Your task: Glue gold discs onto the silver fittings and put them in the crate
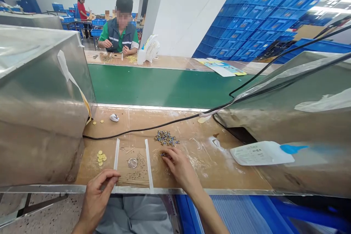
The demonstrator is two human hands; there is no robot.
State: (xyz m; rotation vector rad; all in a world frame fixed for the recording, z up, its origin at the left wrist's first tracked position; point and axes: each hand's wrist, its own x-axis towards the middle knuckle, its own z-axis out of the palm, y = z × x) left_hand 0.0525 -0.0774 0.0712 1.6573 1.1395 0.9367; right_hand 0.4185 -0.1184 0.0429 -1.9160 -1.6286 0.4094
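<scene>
My left hand point(99, 193) rests at the bench's near edge, its fingers pinched together on something too small to make out. My right hand point(179, 166) lies further right on the brown bench top, fingertips closed on a small dark metal part point(162, 154). Just beyond it sits a heap of several small dark metal parts point(166, 138). Between two white strips point(148, 164) lies a round clear disc point(132, 162). A cluster of small gold discs point(101, 157) lies to the left of the strips.
Large steel housings flank the bench, left point(38, 98) and right point(296, 117). A black cable point(142, 129) crosses the bench. Beyond runs a green conveyor belt point(159, 84); a person point(120, 31) sits opposite. A white fan point(149, 49) and blue crates point(260, 18) stand behind.
</scene>
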